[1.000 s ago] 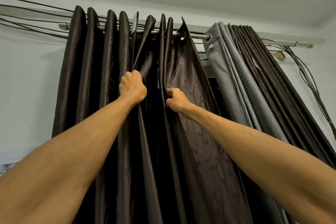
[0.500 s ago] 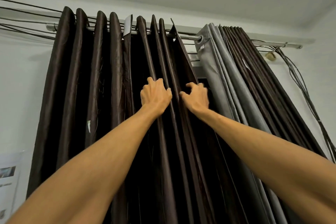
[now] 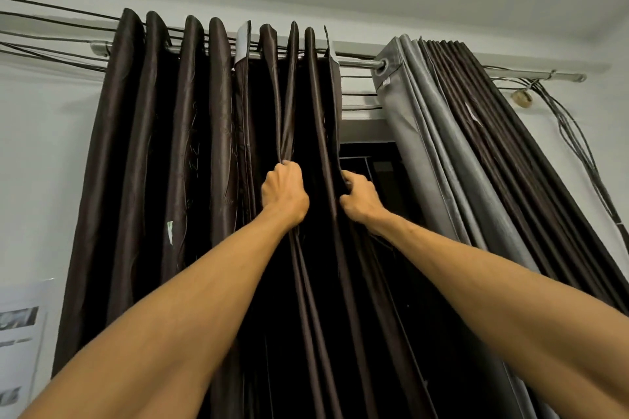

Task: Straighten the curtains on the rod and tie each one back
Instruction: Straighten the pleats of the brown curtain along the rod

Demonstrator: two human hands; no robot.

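The dark brown glossy pleated curtain (image 3: 190, 153) is hanging from the silver metal rod (image 3: 357, 63) at 12 o'clock. The left hand (image 3: 284, 192) is gripping a pleat. The right hand (image 3: 359, 199), at its 3 o'clock, is gripping the free edge. The fabric is probably handling soft and slippery: grasp whole pleats.

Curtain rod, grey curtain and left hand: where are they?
Curtain rod (image 3: 357, 63): head view, bare metal stretch mid-rod.
Grey curtain (image 3: 405, 112): head view, its upper front fold.
Left hand (image 3: 284, 190): head view, back of the hand.
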